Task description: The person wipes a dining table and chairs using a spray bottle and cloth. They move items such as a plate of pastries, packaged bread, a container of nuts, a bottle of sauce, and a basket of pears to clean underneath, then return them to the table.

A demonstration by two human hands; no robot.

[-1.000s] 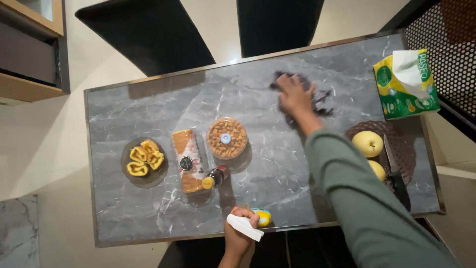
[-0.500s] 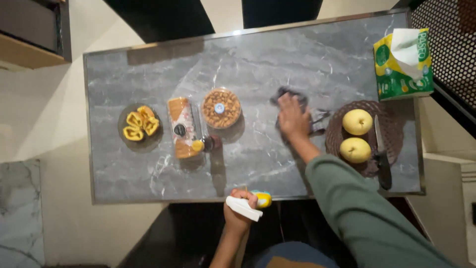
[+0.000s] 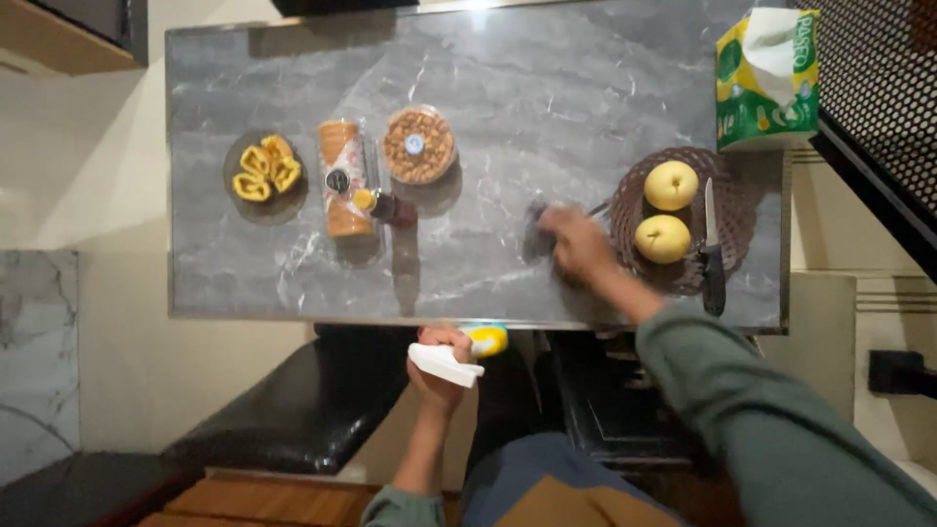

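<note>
My right hand (image 3: pixel 579 244) presses a dark cloth (image 3: pixel 536 232) flat on the grey marble table (image 3: pixel 488 88), just left of a woven basket (image 3: pixel 737 210). The cloth is mostly hidden under my palm. My left hand (image 3: pixel 441 369) is below the table's near edge, gripping a spray bottle (image 3: pixel 459 355) with a white trigger head and a yellow body.
The basket holds two yellow fruits (image 3: pixel 671 185) and a black-handled knife (image 3: pixel 712 249). A green and yellow tissue pack (image 3: pixel 766 83) stands at the far right. A round nut container (image 3: pixel 418 144), a small bottle (image 3: pixel 383 205), a packaged cake roll (image 3: pixel 342 176) and a plate of yellow pastries (image 3: pixel 262 168) sit left.
My right hand has dragged the cloth from the far side of the table toward the near edge, ending beside the basket. The left hand with the spray bottle now sits below the table's edge.
</note>
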